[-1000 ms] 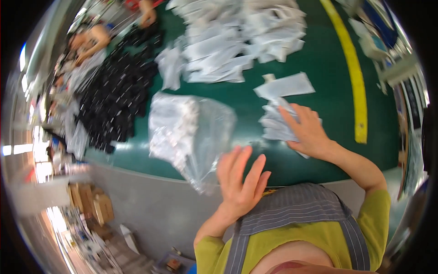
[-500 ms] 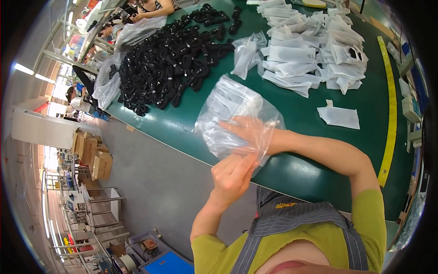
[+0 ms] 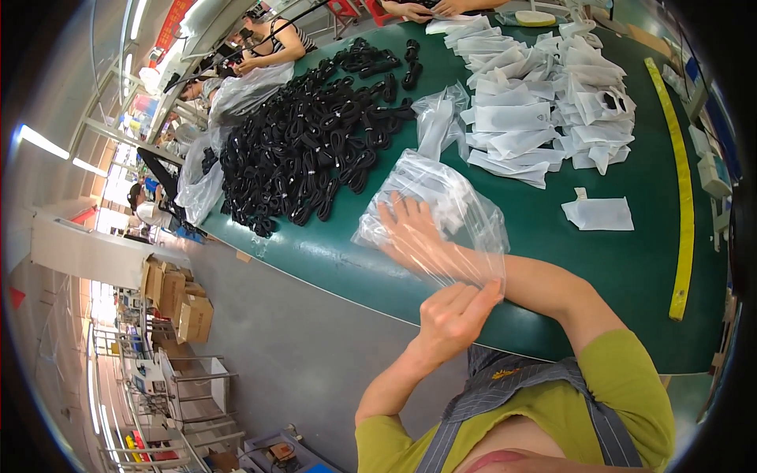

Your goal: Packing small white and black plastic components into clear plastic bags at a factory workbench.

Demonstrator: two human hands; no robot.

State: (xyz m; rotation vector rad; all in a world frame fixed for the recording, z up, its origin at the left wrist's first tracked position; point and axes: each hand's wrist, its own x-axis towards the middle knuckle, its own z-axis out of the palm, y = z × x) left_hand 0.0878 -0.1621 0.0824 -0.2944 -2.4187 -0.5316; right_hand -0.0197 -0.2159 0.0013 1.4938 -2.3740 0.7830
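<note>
A large clear plastic bag (image 3: pixel 478 225) lies on the green table, with white plastic pouches (image 3: pixel 432 175) visible in its far end. My right hand (image 3: pixel 415 229) is inside the bag, fingers spread and pressed against the contents, the film stretched over my wrist. My left hand (image 3: pixel 457 315) is closed on the bag's near edge, pinching the film below my right forearm. A smaller clear bag (image 3: pixel 438 122) touches the far side of the large one. To the right, a single flat white pouch (image 3: pixel 599 214) rests alone.
Bundled black cables (image 3: pixel 307 150) form a big heap on the left. Rows of white pouches (image 3: pixel 516 118) cover the far right. A yellow tape strip (image 3: pixel 676 197) runs along the right side. Another person's hands (image 3: pixel 430 8) are at the far edge of the green table (image 3: pixel 528 244).
My right hand has spread its fingers inside the bag. My left hand has pulled the bag's edge along my right forearm, toward the right. The view has shifted slightly.
</note>
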